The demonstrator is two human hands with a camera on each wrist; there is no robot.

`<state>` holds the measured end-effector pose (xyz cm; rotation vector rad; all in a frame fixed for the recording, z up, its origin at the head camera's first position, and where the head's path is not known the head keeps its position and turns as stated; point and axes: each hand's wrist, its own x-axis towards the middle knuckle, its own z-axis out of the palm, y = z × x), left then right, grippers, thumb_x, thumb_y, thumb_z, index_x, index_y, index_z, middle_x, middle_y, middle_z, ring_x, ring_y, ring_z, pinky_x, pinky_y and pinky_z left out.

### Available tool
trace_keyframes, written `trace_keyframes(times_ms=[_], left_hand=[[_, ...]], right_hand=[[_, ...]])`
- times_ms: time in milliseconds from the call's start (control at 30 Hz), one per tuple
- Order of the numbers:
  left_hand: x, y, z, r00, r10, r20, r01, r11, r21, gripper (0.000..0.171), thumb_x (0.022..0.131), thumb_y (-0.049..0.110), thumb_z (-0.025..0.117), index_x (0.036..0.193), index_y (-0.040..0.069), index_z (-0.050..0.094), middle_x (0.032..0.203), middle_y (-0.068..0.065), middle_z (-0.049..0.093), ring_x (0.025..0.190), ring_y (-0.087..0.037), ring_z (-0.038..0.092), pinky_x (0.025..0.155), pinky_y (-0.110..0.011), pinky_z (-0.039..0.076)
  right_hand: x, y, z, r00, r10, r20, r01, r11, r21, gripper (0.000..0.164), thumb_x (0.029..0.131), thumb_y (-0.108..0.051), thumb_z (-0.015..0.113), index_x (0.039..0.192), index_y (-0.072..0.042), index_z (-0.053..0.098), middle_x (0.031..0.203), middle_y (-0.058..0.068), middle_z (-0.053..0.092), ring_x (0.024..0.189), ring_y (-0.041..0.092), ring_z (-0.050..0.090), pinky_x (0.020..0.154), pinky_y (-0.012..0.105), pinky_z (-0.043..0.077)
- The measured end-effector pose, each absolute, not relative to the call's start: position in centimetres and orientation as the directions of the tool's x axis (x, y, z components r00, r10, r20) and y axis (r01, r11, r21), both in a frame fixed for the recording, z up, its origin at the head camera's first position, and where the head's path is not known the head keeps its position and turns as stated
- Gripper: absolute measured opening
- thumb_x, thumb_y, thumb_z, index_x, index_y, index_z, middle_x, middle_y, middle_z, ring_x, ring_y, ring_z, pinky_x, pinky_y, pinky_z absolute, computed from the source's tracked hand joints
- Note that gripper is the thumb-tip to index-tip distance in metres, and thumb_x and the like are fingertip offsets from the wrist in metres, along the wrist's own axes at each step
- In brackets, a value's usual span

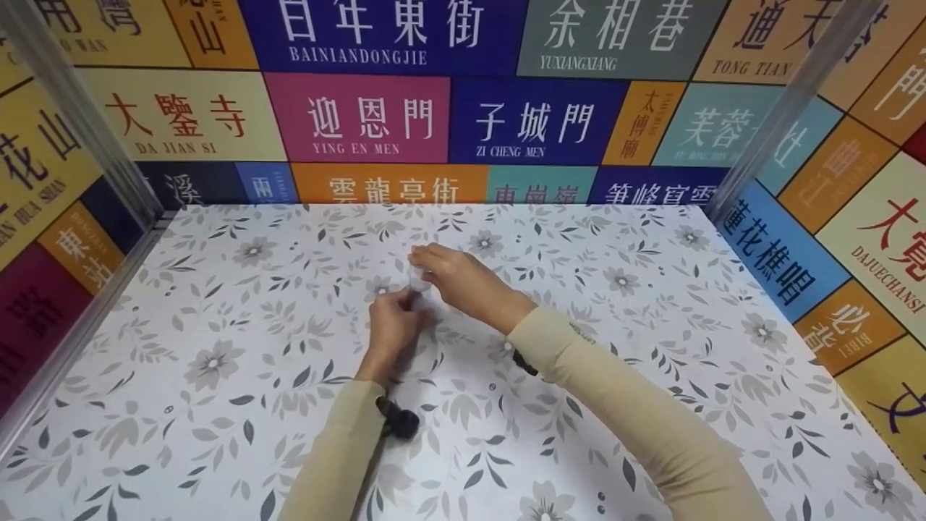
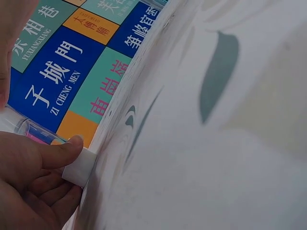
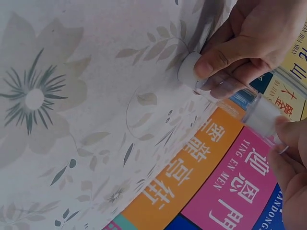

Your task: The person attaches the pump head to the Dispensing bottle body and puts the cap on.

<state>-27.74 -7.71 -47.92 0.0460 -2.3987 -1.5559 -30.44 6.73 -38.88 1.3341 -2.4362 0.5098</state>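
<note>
A small clear bottle with a white base stands upright on the flower-patterned table. My left hand grips it low down, thumb and fingers round the clear body just above the white base. At the top, my right hand pinches the clear cap, which has a white part inside it. From the head camera, the fingers hide most of the bottle. The left wrist view shows the base right at the table surface.
Behind the table rises a wall of coloured panels with printed characters, and similar panels line both sides. Clear upright posts stand at the back corners. A black wrist camera sits on the left sleeve.
</note>
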Motion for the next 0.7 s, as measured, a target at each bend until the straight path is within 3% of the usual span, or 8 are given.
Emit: trace_keyframes(times_ms=[267,433,700], left_hand=[[-27.62,-7.84,-48.01,-0.951,-0.179,0.251,0.144,0.464,0.874,0.012,0.071,-0.007,0.074,0.083,-0.004,0.075,0.066,-0.012,0.065,0.063,-0.018,0.049,0.06,-0.027,0.039],[-27.63,-7.84,-47.68,-0.958,-0.171,0.232,0.128,0.469,0.874,0.016,0.074,-0.007,0.071,0.088,-0.004,0.076,0.075,-0.017,0.072,0.064,-0.017,0.051,0.06,-0.026,0.039],[-27.77,-7.8,-47.71,-0.959,-0.167,0.229,0.135,0.439,0.888,0.007,0.071,-0.009,0.07,0.078,-0.006,0.072,0.061,-0.009,0.059,0.057,-0.014,0.044,0.055,-0.025,0.035]], right_hand=[[-30.28,6.25,-38.34,-0.539,-0.726,0.427,-0.839,0.504,-0.203,0.025,0.089,0.005,0.066,0.114,0.002,0.066,0.11,0.015,0.068,0.106,0.027,0.068,0.094,0.031,0.055],[-30.2,6.11,-38.33,-0.53,-0.733,0.427,-0.842,0.513,-0.165,0.025,0.089,0.006,0.065,0.114,0.002,0.065,0.111,0.015,0.067,0.107,0.028,0.066,0.095,0.032,0.055],[-30.36,6.02,-38.59,-0.567,-0.712,0.414,-0.82,0.535,-0.204,0.025,0.089,0.003,0.067,0.113,0.002,0.06,0.111,0.015,0.064,0.107,0.028,0.065,0.094,0.033,0.054]])
